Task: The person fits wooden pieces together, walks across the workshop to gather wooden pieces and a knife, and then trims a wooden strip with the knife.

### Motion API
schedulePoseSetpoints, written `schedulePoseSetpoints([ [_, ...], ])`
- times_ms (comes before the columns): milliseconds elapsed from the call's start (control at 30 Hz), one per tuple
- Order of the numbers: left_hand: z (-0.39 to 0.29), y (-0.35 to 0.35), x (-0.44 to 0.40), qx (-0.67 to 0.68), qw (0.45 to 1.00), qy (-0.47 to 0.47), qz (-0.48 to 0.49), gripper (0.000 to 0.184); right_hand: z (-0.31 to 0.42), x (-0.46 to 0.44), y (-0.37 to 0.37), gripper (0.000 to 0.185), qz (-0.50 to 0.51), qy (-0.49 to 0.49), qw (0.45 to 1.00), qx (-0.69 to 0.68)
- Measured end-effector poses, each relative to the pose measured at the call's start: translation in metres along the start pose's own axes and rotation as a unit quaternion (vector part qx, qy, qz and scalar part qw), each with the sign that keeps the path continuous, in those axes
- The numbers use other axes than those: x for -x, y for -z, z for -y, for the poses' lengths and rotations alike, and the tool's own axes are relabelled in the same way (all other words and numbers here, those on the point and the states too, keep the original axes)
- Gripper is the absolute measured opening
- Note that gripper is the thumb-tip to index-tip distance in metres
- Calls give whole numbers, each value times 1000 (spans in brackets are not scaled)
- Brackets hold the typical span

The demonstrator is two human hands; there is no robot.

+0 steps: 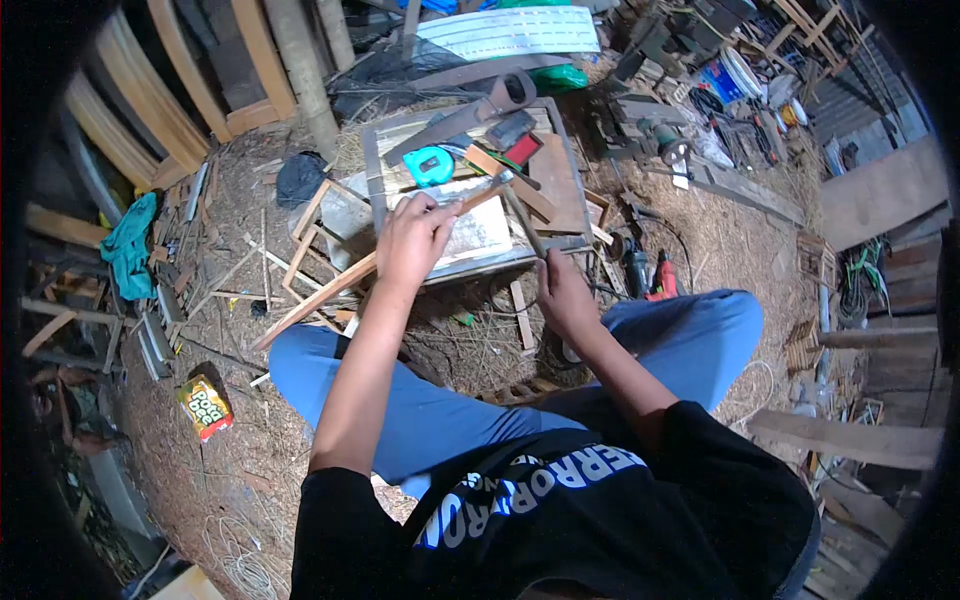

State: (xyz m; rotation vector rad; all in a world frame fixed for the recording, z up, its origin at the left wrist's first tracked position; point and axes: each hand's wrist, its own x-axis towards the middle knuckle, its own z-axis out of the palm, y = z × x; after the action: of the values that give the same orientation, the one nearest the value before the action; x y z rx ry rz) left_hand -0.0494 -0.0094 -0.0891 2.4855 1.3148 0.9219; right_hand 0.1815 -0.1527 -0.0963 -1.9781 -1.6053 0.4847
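Observation:
My left hand (408, 242) is closed over a long, thin wooden strip (322, 296), which slants from above my left knee up across a low wooden work table (470, 265). In my right hand (568, 298) is the handle of a hammer (521, 215); its head lies at or just over the strip's far end. Beneath the strip is a pale, flat board or plate (480, 228). Close to my left hand sits a turquoise tape measure (430, 166). A handsaw (470, 118) and a short wooden piece (530, 197) also lie on the table.
Wooden offcuts and a small wooden frame (305, 230) lie left of the table. A red-and-black power tool (662, 277) is on the ground near my right knee. A snack bag (205, 408) and a green cloth (128, 245) are further left. Stacked planks (850, 437) line the right side.

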Motion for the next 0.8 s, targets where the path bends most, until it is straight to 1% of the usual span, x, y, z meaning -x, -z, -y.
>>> schedulePoseSetpoints([
  [100, -1, 2, -1, -2, 1000, -10, -2, 25, 0, 2, -5, 25, 22, -39, 999, -24],
  [233, -3, 2, -1, -6, 1000, -10, 8, 26, -6, 5, -11, 26, 24, -31, 999, -32],
  [333, -1, 4, -4, 43, 999, 7, 25, 24, -5, 7, -9, 26, 23, -38, 998, -41],
  [433, 1, 6, -6, 109, 993, 31, 35, 24, -5, 5, -2, 30, 28, -56, 994, -91],
  [533, -3, 5, -5, 81, 995, 56, -9, 28, -19, 1, -3, 34, -3, -57, 985, -165],
  [567, -4, 6, -6, 75, 996, 40, -19, 32, -24, 0, -1, 35, -7, -84, 983, -165],
  [667, 8, 6, -5, 22, 999, 16, 46, 35, -28, -15, 15, 32, -25, -69, 984, -161],
  [700, 10, 2, -4, 35, 998, 27, 35, 31, -26, -21, 22, 32, -33, -76, 987, -136],
  [800, 16, 5, -5, 92, 994, 52, 37, 25, -33, -44, 36, 33, -70, -23, 992, -99],
])
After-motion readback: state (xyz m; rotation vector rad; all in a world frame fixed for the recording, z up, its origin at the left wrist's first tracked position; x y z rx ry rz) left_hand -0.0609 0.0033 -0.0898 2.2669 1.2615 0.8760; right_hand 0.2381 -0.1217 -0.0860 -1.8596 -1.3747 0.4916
